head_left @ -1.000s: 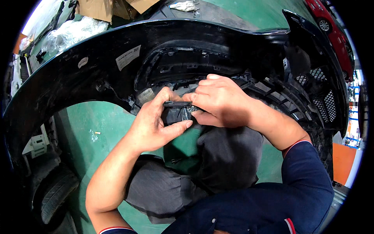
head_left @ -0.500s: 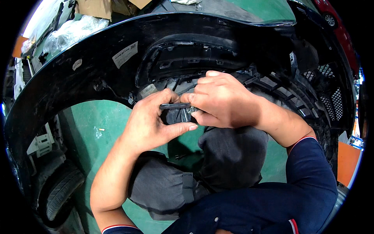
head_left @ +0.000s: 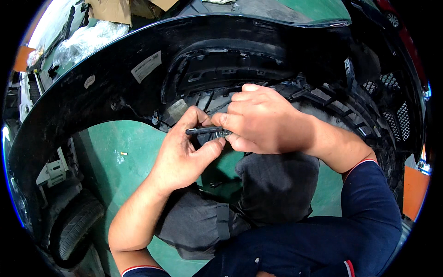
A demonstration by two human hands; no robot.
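Between my hands is a small black plastic part [head_left: 201, 131] with a narrow edge facing up and a shiny clear or metallic bit at its right end. My left hand [head_left: 173, 154] is closed on its left side, thumb below and fingers above. The right hand [head_left: 270, 121] pinches the right end, its fingertips partly hiding what they grip. Just beyond my hands lies a large dark car bumper cover [head_left: 117, 85], inner side showing, curving around me. Its middle holds a black grille section [head_left: 226, 69].
A tyre [head_left: 76, 226] and a pale metal bracket [head_left: 56, 171] are at the left. Clear plastic wrap [head_left: 90, 41] and cardboard [head_left: 110, 10] lie beyond the bumper. Green floor [head_left: 113, 171] shows around my dark-trousered knees [head_left: 279, 184]. A red car [head_left: 406, 41] stands far right.
The black part has turned in my hands: its broad face has swung out of sight and mostly the narrow edge shows. My left thumb has moved up toward the right fingertips.
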